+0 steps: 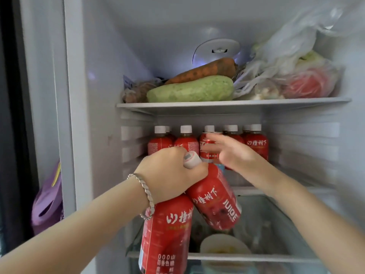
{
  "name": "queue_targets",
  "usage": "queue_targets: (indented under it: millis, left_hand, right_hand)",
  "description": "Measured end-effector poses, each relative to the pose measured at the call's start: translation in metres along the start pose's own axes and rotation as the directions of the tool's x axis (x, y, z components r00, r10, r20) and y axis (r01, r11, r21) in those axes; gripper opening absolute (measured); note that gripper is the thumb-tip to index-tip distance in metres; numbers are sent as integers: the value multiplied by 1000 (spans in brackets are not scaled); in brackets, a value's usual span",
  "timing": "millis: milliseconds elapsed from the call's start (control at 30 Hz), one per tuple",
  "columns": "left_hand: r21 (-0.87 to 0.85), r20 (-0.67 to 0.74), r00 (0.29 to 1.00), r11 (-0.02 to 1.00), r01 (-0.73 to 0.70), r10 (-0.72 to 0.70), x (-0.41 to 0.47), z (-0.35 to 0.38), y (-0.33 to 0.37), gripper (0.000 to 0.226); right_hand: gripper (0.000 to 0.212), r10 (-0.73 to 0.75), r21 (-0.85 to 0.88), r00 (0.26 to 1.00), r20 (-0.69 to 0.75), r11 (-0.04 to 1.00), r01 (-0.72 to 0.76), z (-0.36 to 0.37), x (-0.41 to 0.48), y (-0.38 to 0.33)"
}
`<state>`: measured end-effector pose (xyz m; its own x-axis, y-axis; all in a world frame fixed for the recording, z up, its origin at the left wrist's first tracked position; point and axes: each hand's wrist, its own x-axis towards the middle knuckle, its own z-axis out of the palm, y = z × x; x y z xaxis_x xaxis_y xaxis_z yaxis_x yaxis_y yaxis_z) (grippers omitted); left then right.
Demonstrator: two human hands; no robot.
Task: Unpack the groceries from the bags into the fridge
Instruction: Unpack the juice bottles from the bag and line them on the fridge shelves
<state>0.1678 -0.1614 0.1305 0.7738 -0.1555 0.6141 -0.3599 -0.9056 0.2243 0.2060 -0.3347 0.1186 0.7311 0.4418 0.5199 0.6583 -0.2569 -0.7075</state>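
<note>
My left hand (169,173) grips two red juice bottles by their necks in front of the open fridge: one bottle (167,234) hangs straight down, the other (215,198) tilts right with its white cap (192,160) showing. My right hand (231,153) reaches onto the middle shelf with blurred, spread fingers at a red can (208,149); whether it grips the can is unclear. Behind the can stands a row of several red juice bottles (255,145) with white caps.
The top shelf (233,104) carries a green gourd (190,89), a carrot (203,71) and plastic bags of produce (296,76). Below, a glass shelf (256,258) covers a white bowl (225,246). A purple object (47,200) hangs left of the fridge wall.
</note>
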Motion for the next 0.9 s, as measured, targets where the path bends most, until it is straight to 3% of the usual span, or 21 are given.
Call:
queue_targets:
  millis: [67,200,333,433,567,767,900]
  left_hand:
    - [-18,-10,999,999,-42,42,6,-5,7,40]
    - [29,-43,985,985,-168,169,18,-11,36,44]
    - [48,-189,956,974,-221,226,35,-6,65,51]
    - [28,-302,929,976,-215,213,55,12,83,40]
    - [40,-349,899,963,-266,263,80,44,104,17]
    - [42,-314,928,980,-197,200,108,59,110,28]
    - [117,-342,921,981,-157,188,112,73,97,38]
  right_hand:
    - [83,4,-130,995,100,992,9,6,-19,-1]
    - [77,-147,-179,964,-222,978,108,4,-36,2]
    - [75,-180,-257,804,-566,966,35,-21,-44,18]
    - [70,-126,-189,694,-709,982,-14,-41,-45,33]
    - [66,6,5,636,-772,1000,-3,-65,-41,53]
    - [72,65,-34,643,-763,990,-139,-77,-28,72]
    - [77,24,-152,594,-804,958,-244,-60,-27,70]
